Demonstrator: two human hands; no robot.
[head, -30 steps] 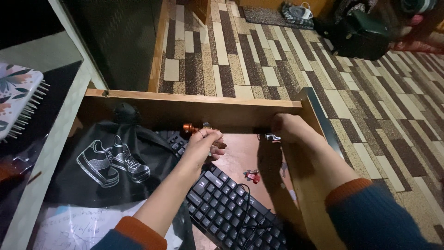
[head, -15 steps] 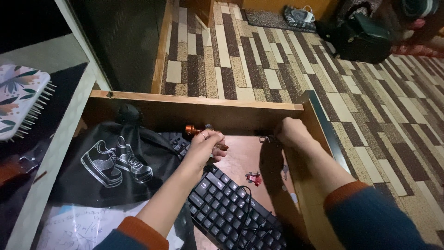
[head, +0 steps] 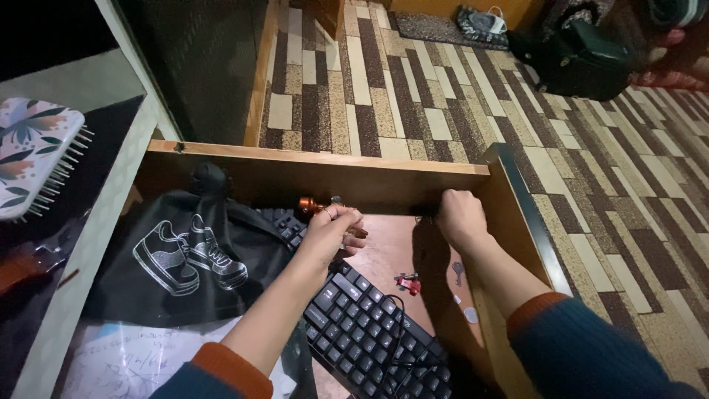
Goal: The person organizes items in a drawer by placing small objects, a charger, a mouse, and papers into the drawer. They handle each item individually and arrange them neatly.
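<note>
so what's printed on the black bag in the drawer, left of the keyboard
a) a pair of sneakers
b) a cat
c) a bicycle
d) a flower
a: the black bag beside the keyboard carries a white line drawing of two laced sneakers.

The floor (head: 413,81) is laid in narrow bricks of cream, tan and dark brown, running in staggered rows. A dark mat (head: 443,29) lies at the far edge, and beside it a black bag (head: 576,59) sits in shadow. At left stands a pale desk (head: 88,244) beside a dark panel (head: 199,66), perhaps a cabinet door. The light is dim and warm.
</note>
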